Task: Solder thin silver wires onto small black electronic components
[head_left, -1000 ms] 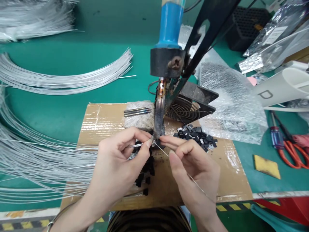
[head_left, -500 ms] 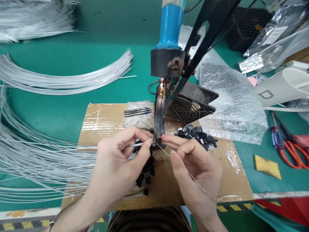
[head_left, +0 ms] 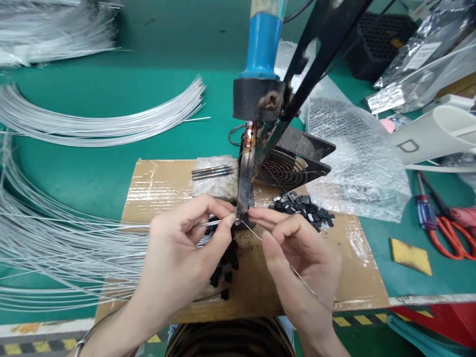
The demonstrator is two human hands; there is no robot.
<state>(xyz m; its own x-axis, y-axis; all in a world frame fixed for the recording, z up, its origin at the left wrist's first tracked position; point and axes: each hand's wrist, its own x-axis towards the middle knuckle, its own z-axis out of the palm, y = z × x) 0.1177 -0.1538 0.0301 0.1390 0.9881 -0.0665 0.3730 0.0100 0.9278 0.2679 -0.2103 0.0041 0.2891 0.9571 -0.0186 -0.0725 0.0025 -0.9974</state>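
Thin wire is partly hidden by the right hand.

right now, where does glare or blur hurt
Head view: glare streaks the cardboard and bubble wrap; head view, top left: pale bundle blurs together; head view, centre: detail at the iron tip, between left hand and right hand, too small to read.

This is looking like an electronics workshop: a soldering iron is pointing down between the left hand and right hand, wire bundles are lying beyond the left hand, and a screwdriver is resting right of the right hand.
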